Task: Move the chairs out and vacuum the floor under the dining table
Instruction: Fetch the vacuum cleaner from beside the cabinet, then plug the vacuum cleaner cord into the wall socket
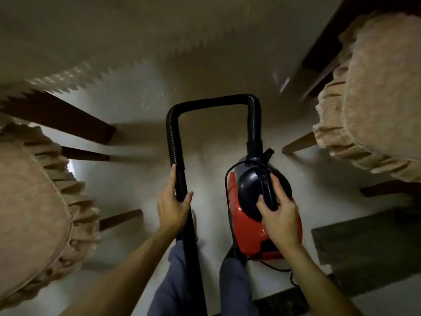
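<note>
Two hands are at work, each closed on part of one vacuum cleaner. The left hand grips the black hose where its ribbing ends. From that grip the hose rises, bends twice and drops into the top of the red canister.

The right hand clasps the black carry handle on the canister, thumb on one side and fingers on the other. The canister is closed, so what it holds cannot be seen. It sits on the pale floor, just right of the left grip. A thin cord loops beside the handle.

Two fabric-covered chairs flank the grips, one chair outside the left hand, the other chair outside the right, both cut off by the frame. A zigzag-edged tablecloth hangs beyond both hands, blurred. Which of the dark wooden legs belong to table or chairs is hard to tell. One dark mat lies right of the right grip.
</note>
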A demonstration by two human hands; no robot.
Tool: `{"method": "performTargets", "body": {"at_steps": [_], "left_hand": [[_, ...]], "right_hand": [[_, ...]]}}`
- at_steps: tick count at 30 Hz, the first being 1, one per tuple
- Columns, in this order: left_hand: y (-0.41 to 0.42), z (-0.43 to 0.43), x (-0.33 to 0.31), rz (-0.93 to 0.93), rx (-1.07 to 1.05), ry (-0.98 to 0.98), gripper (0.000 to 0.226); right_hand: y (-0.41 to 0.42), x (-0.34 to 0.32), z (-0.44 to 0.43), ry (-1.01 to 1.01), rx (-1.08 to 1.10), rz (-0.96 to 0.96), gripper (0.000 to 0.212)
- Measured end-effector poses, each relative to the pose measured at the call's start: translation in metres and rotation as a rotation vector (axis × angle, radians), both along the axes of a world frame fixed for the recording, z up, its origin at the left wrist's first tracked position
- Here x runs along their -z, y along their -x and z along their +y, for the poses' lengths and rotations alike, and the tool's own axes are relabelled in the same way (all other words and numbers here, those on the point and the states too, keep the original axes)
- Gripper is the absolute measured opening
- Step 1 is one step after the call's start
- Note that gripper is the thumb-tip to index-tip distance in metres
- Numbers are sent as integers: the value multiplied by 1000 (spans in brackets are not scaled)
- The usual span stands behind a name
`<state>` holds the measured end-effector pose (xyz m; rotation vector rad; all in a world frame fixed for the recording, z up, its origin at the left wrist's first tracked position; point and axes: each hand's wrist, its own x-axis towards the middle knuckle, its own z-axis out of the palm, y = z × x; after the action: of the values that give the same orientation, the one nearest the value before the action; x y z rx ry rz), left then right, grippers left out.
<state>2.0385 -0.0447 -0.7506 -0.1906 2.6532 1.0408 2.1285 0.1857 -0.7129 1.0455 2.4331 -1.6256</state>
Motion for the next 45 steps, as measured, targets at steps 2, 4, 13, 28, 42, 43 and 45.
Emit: {"method": "performTargets", "body": {"at_steps": [2, 4, 13, 28, 42, 43, 45], "left_hand": [[0, 0, 36, -23, -23, 18, 104], [1, 1, 71, -35, -53, 38, 104], [1, 16, 204, -92, -124, 3, 98], [-2, 40, 316, -230, -209, -46, 96], [30, 22, 285, -536, -122, 9, 102], [33, 21, 278, -540, -103, 23, 101], [40, 21, 258, -522, -41, 47, 98]], "right_hand": [[6, 34, 1, 27, 0, 14, 66], [14, 71, 0, 52, -7, 18, 68], [33, 190, 0, 61, -10, 82, 64], [41, 262, 40, -12, -24, 78, 60], [65, 244, 37, -270, -193, -180, 69], [66, 245, 40, -275, -237, -232, 71], [71, 237, 47, -264, -318, -326, 74]]}}
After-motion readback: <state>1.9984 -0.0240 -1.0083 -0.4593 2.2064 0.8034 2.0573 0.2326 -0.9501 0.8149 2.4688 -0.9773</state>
